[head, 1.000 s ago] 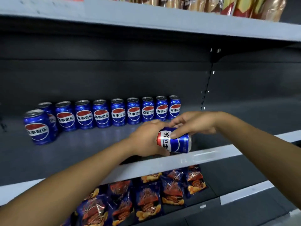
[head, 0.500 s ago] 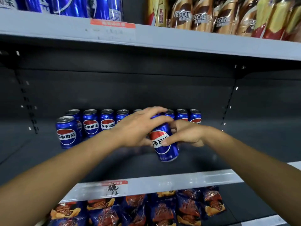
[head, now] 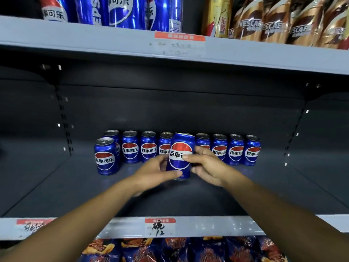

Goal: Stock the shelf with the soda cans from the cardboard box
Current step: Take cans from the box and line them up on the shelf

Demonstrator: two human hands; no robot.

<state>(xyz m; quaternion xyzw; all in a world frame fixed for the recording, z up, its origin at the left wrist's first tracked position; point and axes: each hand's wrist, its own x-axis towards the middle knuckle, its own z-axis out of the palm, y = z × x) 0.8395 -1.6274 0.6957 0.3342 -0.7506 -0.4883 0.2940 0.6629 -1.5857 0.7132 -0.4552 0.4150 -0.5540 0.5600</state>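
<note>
- Your left hand (head: pixel 156 172) grips the Pepsi can (head: pixel 181 156) from its left side: the thumb lies curled across the lower front of the can, and the fingers (head: pixel 164 160) wrap round behind it.
- Your right hand (head: pixel 206 167) holds the same can from the right, its thumb pressed on the white band of the logo and its fingers curled round the can's far side.
- The can stands close to upright, tilted a little, with its red, white and blue logo and Chinese lettering facing you. Whether its base touches the shelf (head: pixel 56 186) you cannot tell.
- It sits in front of the row of cans (head: pixel 236 150) lined up at the back of the dark grey shelf, covering part of the row's middle.
- One more can, the front can (head: pixel 106 156), stands just ahead of the row's left end.
- A price tag (head: pixel 160 226) hangs on the shelf's front edge below your arms.
</note>
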